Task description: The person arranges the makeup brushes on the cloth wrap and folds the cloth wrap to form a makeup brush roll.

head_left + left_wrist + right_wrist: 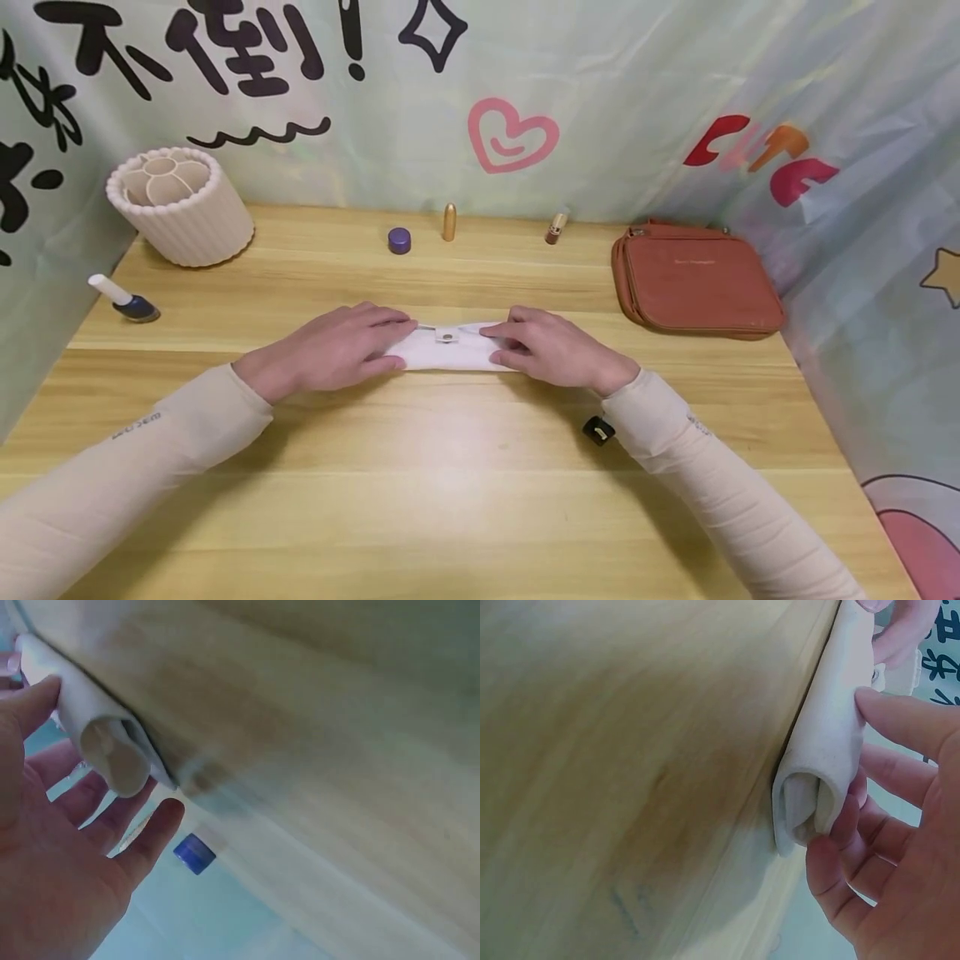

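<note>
My left hand [333,348], right hand [555,348] clamp rolled white pouch [450,348] ends; rolling done, next: press snap [447,336] shut.

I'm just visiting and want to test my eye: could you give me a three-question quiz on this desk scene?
1. True or false: both hands rest on the white rolled pouch.
2. Which thing lies at the table's right side: A) brown case, B) ribbed holder, C) nail polish bottle?
3. What small thing stands between the purple jar and the lipstick?

Key: 1 true, the left hand and right hand hold its ends. 2 A. 3 the gold tube.
</note>
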Demonstrator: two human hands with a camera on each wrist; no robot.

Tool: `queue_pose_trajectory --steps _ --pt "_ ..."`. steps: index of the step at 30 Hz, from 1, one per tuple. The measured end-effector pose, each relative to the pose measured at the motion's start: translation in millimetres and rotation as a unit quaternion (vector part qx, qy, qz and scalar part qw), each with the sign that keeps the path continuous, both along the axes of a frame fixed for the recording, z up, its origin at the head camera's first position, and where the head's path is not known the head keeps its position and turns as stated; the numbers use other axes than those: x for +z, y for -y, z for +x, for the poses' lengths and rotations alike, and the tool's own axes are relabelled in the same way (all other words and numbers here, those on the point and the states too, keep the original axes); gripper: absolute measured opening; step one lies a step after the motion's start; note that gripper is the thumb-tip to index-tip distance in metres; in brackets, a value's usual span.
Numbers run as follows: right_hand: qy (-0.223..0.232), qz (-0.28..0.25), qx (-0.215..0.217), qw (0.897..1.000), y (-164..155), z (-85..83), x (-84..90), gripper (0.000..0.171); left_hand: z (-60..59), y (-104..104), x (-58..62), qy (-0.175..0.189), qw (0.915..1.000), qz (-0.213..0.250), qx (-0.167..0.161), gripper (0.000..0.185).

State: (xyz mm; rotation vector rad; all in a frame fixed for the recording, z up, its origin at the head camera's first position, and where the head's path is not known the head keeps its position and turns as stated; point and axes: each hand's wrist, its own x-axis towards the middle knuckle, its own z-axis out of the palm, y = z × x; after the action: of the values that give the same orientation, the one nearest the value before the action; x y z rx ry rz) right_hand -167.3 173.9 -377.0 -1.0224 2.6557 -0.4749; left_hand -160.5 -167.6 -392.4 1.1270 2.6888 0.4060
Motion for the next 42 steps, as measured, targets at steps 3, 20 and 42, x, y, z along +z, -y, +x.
queue_pose_trajectory --steps 3,20,42 --pt "0.002 -0.002 0.000 1.000 -0.2 0.1 -1.5 0.045 -2.8 -0.1 0.4 -0.002 0.9998 0.013 0.012 0.064" --pt "-0.054 0.046 0.008 0.997 23.6 7.3 10.2 0.063 -6.8 -28.1 2.7 0.000 0.9998 -0.011 0.013 0.075" --pt "0.006 0.071 0.002 0.997 -7.5 -0.1 5.0 0.074 -17.9 5.2 0.8 -0.015 0.9994 0.021 -0.024 0.048"
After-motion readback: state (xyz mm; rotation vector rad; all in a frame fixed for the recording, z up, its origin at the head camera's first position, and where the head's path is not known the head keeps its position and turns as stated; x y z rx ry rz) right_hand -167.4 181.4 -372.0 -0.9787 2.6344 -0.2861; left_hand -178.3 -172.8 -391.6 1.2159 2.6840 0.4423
